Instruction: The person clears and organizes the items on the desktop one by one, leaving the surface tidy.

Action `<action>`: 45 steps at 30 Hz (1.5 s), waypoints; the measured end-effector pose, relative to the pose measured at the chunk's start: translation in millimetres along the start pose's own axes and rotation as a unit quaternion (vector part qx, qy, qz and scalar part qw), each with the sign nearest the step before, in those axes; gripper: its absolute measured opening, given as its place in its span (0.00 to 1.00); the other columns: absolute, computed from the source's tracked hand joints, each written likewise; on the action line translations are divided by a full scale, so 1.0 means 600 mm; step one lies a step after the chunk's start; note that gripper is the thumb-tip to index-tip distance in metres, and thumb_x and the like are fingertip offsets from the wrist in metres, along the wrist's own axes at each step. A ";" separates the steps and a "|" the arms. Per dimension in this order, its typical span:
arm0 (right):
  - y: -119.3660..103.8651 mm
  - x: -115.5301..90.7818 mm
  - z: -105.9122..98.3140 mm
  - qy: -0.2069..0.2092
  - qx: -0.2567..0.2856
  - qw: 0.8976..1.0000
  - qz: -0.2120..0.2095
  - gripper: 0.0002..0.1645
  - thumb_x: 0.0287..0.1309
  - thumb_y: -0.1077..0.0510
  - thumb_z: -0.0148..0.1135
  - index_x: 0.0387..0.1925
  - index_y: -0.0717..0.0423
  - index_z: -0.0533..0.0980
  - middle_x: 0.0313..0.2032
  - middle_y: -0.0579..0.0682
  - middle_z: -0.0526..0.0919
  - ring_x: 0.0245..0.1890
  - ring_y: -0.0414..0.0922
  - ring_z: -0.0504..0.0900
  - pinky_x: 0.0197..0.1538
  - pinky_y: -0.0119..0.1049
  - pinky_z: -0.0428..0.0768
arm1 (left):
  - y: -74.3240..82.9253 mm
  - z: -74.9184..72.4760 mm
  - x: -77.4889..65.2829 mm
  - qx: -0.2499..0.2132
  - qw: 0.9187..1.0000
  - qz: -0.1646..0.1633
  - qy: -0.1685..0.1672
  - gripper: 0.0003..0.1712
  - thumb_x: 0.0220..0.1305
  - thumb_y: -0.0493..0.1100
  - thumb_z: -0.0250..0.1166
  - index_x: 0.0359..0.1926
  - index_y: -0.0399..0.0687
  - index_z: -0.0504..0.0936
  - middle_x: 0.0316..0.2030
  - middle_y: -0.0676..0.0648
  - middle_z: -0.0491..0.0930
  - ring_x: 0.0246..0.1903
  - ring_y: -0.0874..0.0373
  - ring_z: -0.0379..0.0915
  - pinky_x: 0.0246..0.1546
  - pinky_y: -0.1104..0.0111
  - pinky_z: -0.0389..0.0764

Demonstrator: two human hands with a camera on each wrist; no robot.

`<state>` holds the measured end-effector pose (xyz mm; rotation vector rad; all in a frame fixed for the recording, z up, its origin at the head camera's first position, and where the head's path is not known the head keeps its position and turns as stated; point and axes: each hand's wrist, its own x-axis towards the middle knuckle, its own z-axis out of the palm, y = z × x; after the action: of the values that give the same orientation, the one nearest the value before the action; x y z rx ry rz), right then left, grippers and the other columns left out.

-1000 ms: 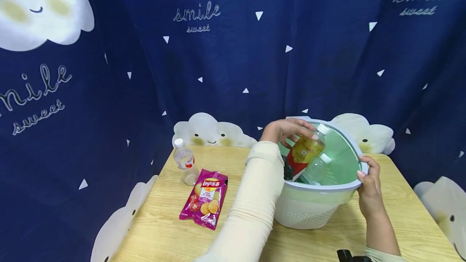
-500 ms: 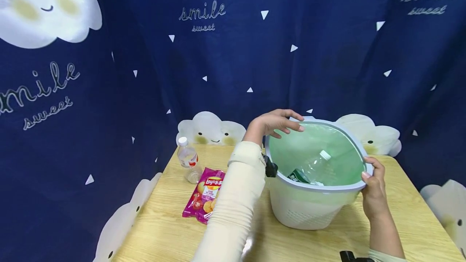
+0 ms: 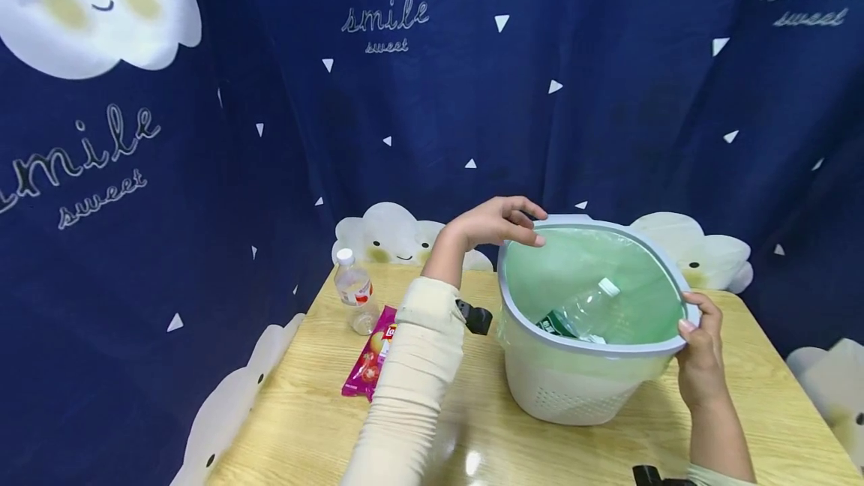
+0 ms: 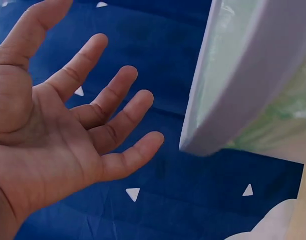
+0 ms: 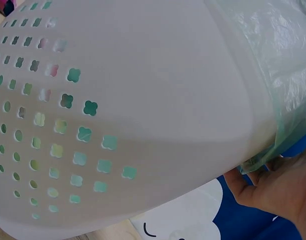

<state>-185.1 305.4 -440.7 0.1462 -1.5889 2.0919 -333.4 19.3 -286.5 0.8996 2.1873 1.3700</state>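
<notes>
A whitish waste bin (image 3: 574, 388) with a pale purple rim and a green plastic liner (image 3: 567, 253) stands on the table. Inside it lie a clear bottle (image 3: 594, 307) with a white cap and a dark green packet (image 3: 556, 323). My right hand (image 3: 703, 355) grips the bin's rim at the right; in the right wrist view its fingertips are hidden behind the liner. Beside the rim's far left edge, my left hand (image 3: 496, 223) holds nothing. The left wrist view shows that hand's fingers (image 4: 124, 112) spread, apart from the rim (image 4: 252, 80).
A clear bottle (image 3: 356, 295) with a white cap stands at the table's back left. Next to it lies a purple Lay's chip bag (image 3: 367, 366), partly covered by my left sleeve (image 3: 412, 381). A dark blue curtain (image 3: 432, 118) hangs behind the wooden table (image 3: 283, 426).
My left hand has let go of a bottle with a yellow and red label inside the bin and moved left, out past the rim. That bottle is now out of sight. My right hand keeps its grip.
</notes>
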 end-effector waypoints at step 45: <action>0.006 0.001 0.004 -0.009 0.024 0.999 -0.023 0.23 0.57 0.61 0.42 0.55 0.49 0.64 0.54 0.52 0.60 0.43 0.44 0.66 0.39 0.28 0.69 | -0.125 0.102 -0.203 -0.088 0.917 0.052 0.386 0.26 0.50 0.35 0.69 0.53 0.39 0.75 0.48 0.43 0.72 0.48 0.45 0.66 0.45 0.56 0.66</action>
<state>-187.8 302.8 -442.7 0.2169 -1.5318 2.0989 -231.2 -50.4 -380.5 0.4370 2.5001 2.2171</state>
